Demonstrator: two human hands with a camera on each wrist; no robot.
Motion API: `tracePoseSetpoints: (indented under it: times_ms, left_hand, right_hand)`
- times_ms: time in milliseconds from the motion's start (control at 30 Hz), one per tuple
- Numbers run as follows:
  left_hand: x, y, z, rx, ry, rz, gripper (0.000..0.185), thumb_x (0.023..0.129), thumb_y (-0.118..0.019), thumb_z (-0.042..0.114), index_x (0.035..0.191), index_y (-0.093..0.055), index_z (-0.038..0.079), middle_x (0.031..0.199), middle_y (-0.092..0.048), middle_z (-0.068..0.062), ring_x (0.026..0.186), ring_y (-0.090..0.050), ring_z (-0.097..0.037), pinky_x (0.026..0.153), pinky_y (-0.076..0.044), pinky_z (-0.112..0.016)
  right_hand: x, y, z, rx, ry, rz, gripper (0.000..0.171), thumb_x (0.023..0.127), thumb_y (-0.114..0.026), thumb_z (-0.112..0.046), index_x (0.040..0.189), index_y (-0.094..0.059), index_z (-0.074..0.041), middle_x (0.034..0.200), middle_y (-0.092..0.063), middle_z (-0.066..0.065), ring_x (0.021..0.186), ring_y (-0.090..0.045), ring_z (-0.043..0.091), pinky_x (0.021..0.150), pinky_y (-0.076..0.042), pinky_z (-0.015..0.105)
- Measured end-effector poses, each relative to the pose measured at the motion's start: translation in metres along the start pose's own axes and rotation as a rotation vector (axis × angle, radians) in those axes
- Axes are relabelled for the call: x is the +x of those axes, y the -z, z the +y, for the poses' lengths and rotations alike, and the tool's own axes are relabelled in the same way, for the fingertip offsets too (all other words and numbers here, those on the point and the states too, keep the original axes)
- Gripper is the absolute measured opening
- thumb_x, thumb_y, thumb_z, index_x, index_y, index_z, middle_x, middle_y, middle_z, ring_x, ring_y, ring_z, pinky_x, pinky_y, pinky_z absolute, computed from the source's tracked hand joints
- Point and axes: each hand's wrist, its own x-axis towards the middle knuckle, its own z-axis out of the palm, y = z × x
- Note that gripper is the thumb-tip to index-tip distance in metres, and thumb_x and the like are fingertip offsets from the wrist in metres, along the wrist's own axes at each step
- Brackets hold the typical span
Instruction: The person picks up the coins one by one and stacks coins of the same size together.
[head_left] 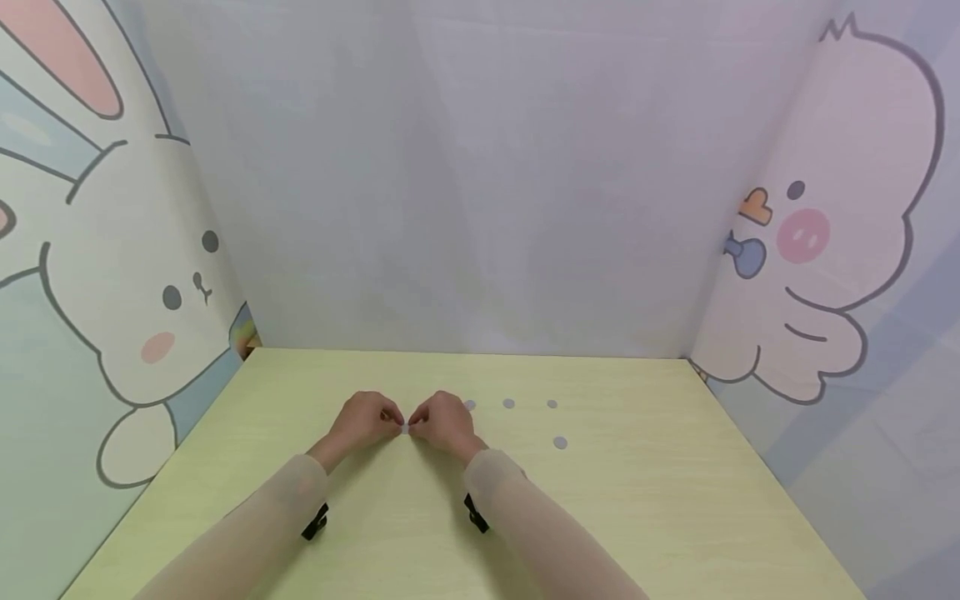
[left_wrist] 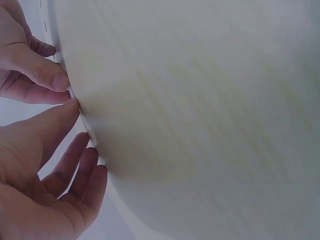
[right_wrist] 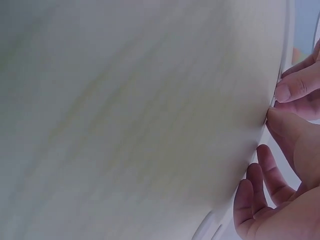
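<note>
Left grip [head_left: 366, 419], right grip [head_left: 446, 423] pinching small grey disc [head_left: 406, 429]; sleeved forearms [head_left: 251, 521] converging forward.

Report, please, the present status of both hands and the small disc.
Left hand and right hand: both at one grey disc, grip unclear. Four more discs farther right on table. Nothing visible in the way.

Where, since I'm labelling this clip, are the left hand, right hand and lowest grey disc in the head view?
Left hand [head_left: 365, 419], head view: back of the hand.
Right hand [head_left: 447, 423], head view: back of the hand.
Lowest grey disc [head_left: 560, 442], head view: middle of its upper face.
</note>
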Motion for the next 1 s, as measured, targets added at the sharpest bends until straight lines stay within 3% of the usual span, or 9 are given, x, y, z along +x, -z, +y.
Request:
tracePoseSetpoints:
  times_ms: [200,467,1000]
  left_hand:
    - [-0.006,0.003,0.001,0.002,-0.012,-0.009,0.005,0.085,-0.086,0.009,0.089,-0.084,0.011,0.091,-0.079,0.0,0.088,-0.07,-0.022,0.08,-0.054,-0.044]
    - [-0.015,0.004,0.002,0.007,-0.033,-0.002,0.004,0.084,-0.087,0.008,0.086,-0.084,0.011,0.086,-0.077,0.002,0.079,-0.063,-0.012,0.076,-0.052,-0.037]
    - [-0.036,0.01,0.005,0.01,-0.024,-0.045,0.009,0.085,-0.088,0.008,0.084,-0.083,0.016,0.087,-0.076,0.004,0.088,-0.068,-0.018,0.084,-0.056,-0.044]
  right_hand:
    - [-0.005,0.0,-0.003,0.014,0.019,0.003,0.006,0.09,-0.087,-0.018,0.086,-0.087,-0.023,0.089,-0.079,-0.011,0.088,-0.066,0.008,0.07,-0.052,0.023]
    - [-0.01,-0.002,-0.007,0.015,0.031,-0.003,0.006,0.087,-0.088,-0.019,0.084,-0.087,-0.024,0.089,-0.079,-0.012,0.091,-0.067,0.007,0.073,-0.052,0.023]
    - [-0.027,-0.006,-0.017,-0.024,0.075,-0.054,0.004,0.088,-0.088,-0.021,0.085,-0.087,-0.023,0.085,-0.077,-0.016,0.091,-0.067,0.006,0.083,-0.054,0.027]
